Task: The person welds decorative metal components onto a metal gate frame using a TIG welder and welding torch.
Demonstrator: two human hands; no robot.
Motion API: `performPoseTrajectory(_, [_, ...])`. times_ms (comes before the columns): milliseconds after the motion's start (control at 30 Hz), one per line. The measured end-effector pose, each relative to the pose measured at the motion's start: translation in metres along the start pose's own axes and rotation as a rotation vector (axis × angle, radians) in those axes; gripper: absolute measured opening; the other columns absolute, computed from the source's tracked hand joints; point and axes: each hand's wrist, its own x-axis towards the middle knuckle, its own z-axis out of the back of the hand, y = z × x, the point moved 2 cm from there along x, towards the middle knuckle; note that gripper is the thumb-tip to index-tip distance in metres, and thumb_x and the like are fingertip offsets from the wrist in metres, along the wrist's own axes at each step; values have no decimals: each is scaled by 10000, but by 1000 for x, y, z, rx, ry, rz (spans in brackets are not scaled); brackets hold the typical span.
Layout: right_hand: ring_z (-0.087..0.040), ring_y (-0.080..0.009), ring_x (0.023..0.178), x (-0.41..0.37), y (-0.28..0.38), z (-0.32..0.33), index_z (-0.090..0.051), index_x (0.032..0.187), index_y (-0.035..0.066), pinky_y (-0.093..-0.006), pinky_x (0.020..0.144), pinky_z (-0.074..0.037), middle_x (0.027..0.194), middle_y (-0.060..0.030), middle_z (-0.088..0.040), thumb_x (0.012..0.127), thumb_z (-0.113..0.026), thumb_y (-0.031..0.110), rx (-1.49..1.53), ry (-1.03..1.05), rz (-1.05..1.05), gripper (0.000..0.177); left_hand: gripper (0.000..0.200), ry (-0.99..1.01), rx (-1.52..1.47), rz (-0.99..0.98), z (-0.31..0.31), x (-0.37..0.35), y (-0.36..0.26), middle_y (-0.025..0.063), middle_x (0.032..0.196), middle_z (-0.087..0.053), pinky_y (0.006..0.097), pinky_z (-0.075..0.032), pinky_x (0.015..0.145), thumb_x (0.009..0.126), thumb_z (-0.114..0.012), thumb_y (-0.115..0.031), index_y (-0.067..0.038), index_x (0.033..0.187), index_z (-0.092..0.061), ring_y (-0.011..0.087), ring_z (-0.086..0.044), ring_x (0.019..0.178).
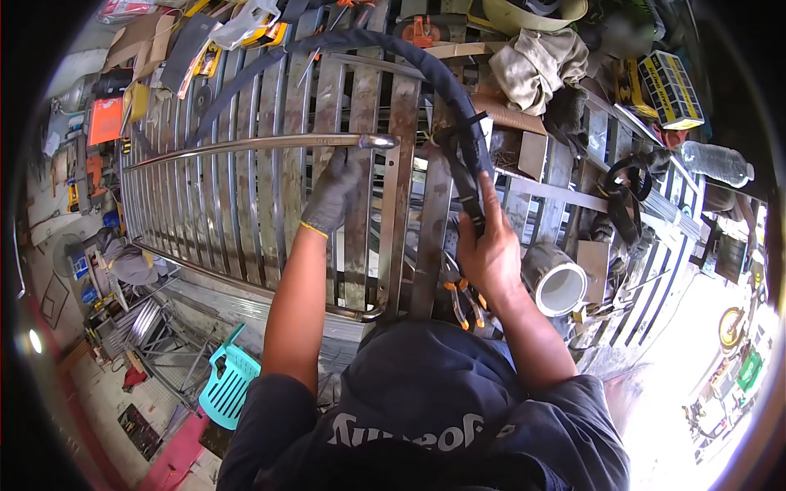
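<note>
My left hand (332, 193), in a grey glove with a yellow cuff, is just below the bent end of a polished metal tube (270, 143). Its fingers are curled together and slightly blurred. A small dark bit shows at the fingertips, too small to name. The tube belongs to a barred metal frame (237, 281) lying on the slatted bench (358, 245). My right hand (491, 254) is bare and closed round a black welding torch (465, 176), its index finger stretched along it. From the torch a black-sleeved cable (409, 56) arcs over the frame to the left.
Right of my right hand stands a grey pipe piece (560, 280), with orange-handled pliers (463, 303) close to my body. A cloth (540, 69), a yellow-black box (670, 90) and a plastic bottle (717, 164) lie further back. A turquoise plastic chair (228, 385) stands lower left.
</note>
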Motion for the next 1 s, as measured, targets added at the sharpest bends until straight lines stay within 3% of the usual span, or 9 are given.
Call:
performPoseTrajectory(133, [-739,-572,935,-1,6,9,-319,1741,164,-623,785,-615,1191,-365,-714,1043,-665,127,-110,-41,-24,781,892,-85,258,-52,-16,-15,-5,123,1390,-714,397,-538,1107,995,-849,-397,-72,1683,-384,214,-674,1304])
performPoseTrajectory(267, [-731,-581,941,3,-4,20,-280,1751,180,-654,805,-595,1159,-372,-715,1034,-681,153,-87,-94,28,822,759,-219,473,-74,-34,-25,-26,191,1391,-722,422,-572,1034,987,-851,-357,-25,1580,-514,296,-727,1227])
performPoseTrajectory(367, [-728,-582,943,-9,-2,29,-250,1757,180,-658,801,-591,1150,-380,-715,1025,-698,155,-57,-22,-45,858,558,-516,681,-279,-51,-52,-21,194,1311,-746,410,-580,992,1001,-818,-298,-21,1451,-638,301,-745,1159])
performPoseTrajectory(467, [-730,-576,939,-31,2,28,-225,1757,157,-652,795,-597,1166,-375,-718,1015,-713,154,-23,-33,-24,888,420,-549,777,-609,-98,-87,-81,151,1286,-742,380,-566,1041,1029,-770,-159,-6,1409,-682,242,-713,1186])
performPoseTrajectory(533, [-720,-573,1122,-47,6,24,-240,1753,161,-605,937,-613,1340,-371,-695,1038,-700,160,-34,14,-78,850,264,-356,811,-815,-136,-84,-125,143,1212,-758,427,-578,1024,1003,-759,-103,-26,1255,-752,294,-727,1121])
performPoseTrajectory(667, [-739,-539,870,-71,8,5,-132,1776,98,-626,776,-610,1144,-360,-697,1003,-683,177,-108,68,7,952,206,302,1099,-1249,-208,-41,-180,100,1122,-778,483,-590,979,979,-736,-112,-52,1166,-797,350,-720,1046])
performPoseTrajectory(800, [-750,-423,695,-90,7,-9,-142,1760,-7,-518,587,-616,1008,-316,-700,998,-618,159,-227,123,114,913,261,608,1236,-814,-276,7,-201,192,1090,-811,493,-610,960,959,-750,-258,-51,1086,-845,402,-770,1065])
performPoseTrajectory(900, [-747,-406,731,-100,9,-16,-138,1767,25,-510,633,-623,969,-265,-691,1015,-658,178,-270,222,86,927,283,701,1909,-606,-311,30,-190,219,1034,-819,505,-633,906,918,-768,-289,-59,1051,-866,409,-799,990])
performPoseTrajectory(1000, [-748,-388,723,-104,6,-15,-130,1767,17,-492,602,-618,960,-265,-689,1027,-644,195,-282,226,113,919,271,731,2080,-685,-323,48,-139,239,1003,-821,506,-644,867,895,-758,-250,-53,1043,-870,398,-815,974])
